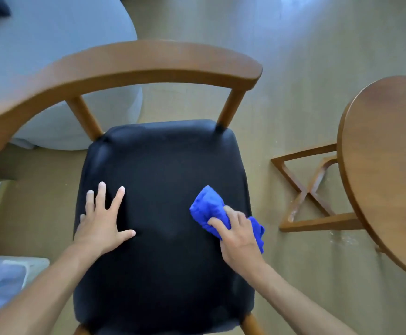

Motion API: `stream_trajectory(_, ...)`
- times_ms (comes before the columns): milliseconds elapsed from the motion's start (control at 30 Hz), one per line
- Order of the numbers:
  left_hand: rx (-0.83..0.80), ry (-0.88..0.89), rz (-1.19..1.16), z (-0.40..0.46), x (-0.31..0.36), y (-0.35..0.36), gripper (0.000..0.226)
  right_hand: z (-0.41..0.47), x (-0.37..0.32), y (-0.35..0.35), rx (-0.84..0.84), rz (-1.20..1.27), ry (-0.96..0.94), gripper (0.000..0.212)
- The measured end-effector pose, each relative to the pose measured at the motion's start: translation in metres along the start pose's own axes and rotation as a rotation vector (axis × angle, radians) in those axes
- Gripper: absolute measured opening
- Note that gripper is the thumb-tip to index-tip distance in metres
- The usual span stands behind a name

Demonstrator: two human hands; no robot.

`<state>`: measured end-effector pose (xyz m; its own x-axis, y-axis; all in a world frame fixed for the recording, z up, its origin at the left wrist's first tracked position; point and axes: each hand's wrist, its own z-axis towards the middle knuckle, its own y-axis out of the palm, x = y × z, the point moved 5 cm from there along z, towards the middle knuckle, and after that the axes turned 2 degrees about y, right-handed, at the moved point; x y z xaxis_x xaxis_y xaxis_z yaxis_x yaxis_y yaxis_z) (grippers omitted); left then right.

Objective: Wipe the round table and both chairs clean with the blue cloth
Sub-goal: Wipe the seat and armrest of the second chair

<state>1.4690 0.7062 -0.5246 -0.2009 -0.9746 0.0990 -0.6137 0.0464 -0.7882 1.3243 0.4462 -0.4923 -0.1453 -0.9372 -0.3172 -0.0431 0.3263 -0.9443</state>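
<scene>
R hand (239,238) grips blue cloth (209,209) on chair seat (163,165); cloth bunches under & ahead of fingers. L hand (102,223) flat, fingers spread wide, on seat's left side.

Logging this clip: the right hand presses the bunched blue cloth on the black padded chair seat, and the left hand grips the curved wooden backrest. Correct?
Not quite. In the head view the left hand lies flat, fingers spread, on the black padded chair seat, not on the curved wooden backrest. The right hand does press the bunched blue cloth on that seat.
</scene>
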Motion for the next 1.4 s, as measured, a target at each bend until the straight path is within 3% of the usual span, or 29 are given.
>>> stream_trajectory(67,-0.044,-0.009,-0.01,-0.012,0.009,-0.001,0.097,-0.039,-0.018,0.005,-0.133,-0.029,-0.206,0.051)
stream_trajectory(133,-0.113,0.012,-0.032,-0.024,0.016,-0.002,0.084,-0.06,-0.024,0.005,-0.29,-0.009,-0.249,0.046)
stream_trajectory(267,-0.204,0.109,-0.112,-0.042,0.035,-0.023,0.068,-0.035,-0.024,-0.014,-0.474,0.299,-0.033,0.043)
stream_trajectory(300,-0.173,0.122,-0.134,-0.042,0.041,-0.034,0.066,-0.018,-0.025,-0.028,-0.437,0.422,0.046,0.043)
stream_trajectory(367,-0.065,0.135,-0.201,-0.038,0.055,-0.063,0.063,0.03,-0.023,-0.064,-0.184,0.57,0.195,0.044)
stream_trajectory(433,0.055,0.148,-0.274,-0.032,0.068,-0.095,0.06,0.086,-0.029,-0.109,0.085,0.624,0.247,0.044)
stream_trajectory(533,0.245,0.179,-0.366,-0.021,0.088,-0.139,0.056,0.167,-0.04,-0.17,0.331,0.601,0.262,0.045)
stream_trajectory(633,0.39,0.255,-0.466,-0.01,0.108,-0.175,0.052,0.226,-0.044,-0.202,0.358,0.456,0.296,0.046)
stream_trajectory(833,0.597,0.463,-0.53,0.008,0.159,-0.239,0.05,0.26,-0.023,-0.186,0.158,0.131,0.406,0.055)
stream_trajectory(900,0.607,0.534,-0.458,0.018,0.183,-0.257,0.053,0.265,-0.009,-0.193,0.215,0.324,0.4,0.053)
stream_trajectory(1000,0.604,0.588,-0.278,0.039,0.23,-0.273,0.065,0.269,0.03,-0.197,0.401,0.856,0.506,0.051)
stream_trajectory(1067,0.534,0.589,-0.169,0.054,0.262,-0.27,0.067,0.27,0.045,-0.179,0.381,1.312,0.646,0.043)
stream_trajectory(1133,0.462,0.551,-0.088,0.067,0.28,-0.26,0.06,0.27,0.047,-0.163,0.355,1.497,0.692,0.044)
stream_trajectory(1233,0.494,0.512,-0.007,0.078,0.28,-0.252,0.048,0.273,0.046,-0.159,0.319,1.295,0.638,0.053)
stream_trajectory(1400,0.613,0.487,-0.051,0.087,0.207,-0.267,0.04,0.274,0.035,-0.161,0.239,0.223,0.479,0.042)
